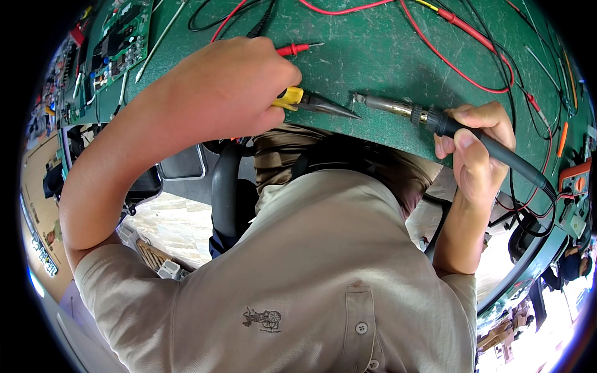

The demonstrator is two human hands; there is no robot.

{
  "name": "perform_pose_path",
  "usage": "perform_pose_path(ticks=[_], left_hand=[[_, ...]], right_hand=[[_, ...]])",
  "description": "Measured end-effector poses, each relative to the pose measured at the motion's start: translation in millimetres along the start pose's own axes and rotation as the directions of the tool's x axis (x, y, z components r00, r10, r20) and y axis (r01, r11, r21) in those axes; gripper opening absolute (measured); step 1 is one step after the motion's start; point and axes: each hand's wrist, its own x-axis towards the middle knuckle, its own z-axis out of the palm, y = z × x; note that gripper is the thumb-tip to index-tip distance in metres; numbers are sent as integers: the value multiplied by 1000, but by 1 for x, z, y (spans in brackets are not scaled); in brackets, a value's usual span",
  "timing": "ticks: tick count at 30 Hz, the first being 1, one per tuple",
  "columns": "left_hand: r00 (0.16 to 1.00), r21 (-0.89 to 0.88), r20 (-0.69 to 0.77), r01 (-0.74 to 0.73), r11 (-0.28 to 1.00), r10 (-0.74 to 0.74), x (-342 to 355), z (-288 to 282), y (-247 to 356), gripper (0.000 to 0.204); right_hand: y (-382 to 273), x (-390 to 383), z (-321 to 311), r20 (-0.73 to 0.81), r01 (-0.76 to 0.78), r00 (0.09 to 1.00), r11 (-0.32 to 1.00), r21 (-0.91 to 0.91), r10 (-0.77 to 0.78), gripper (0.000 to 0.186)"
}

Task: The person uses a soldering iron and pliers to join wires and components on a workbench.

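My left hand (252,81) is closed around the yellow handles of a pair of needle-nose pliers (326,106), whose dark jaws point right. My right hand (479,143) grips a soldering iron (395,105) by its black handle, thumb and fingers wrapped around it. The iron's metal tip points left, just above the pliers' pointed end; a small gap shows between the two. Both tools are over the front edge of the green bench top (367,43). A red test probe (293,49) shows beyond my left knuckles, its metal point toward the right.
A green circuit board (121,43) lies at the far left. Red and black leads loop over the back and right of the bench, with another red probe (466,28) among them. An orange-red multimeter (576,179) sits at the right edge. The iron's cord curves down beside it.
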Motion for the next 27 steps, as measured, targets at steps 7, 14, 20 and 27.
perform_pose_path(ticks=[7,14,20,27], left_hand=[[1000,-5,15,-4,1000,4,0,0,-2,17],[1000,-3,24,10,1000,-10,1,0,-1,17],[1000,7,23,8,1000,-8,1,-1,-1,18],[1000,9,20,11,1000,-12,0,0,-1,19]], right_hand=[[4,0,-4,63,40,997,998,44,-43,14],[3,0,-4,54,12,998,999,41,-14,15],[2,-1,-8,79,18,997,999,32,-21,16],[1,1,-10,155,61,986,998,-27,-57,22]])
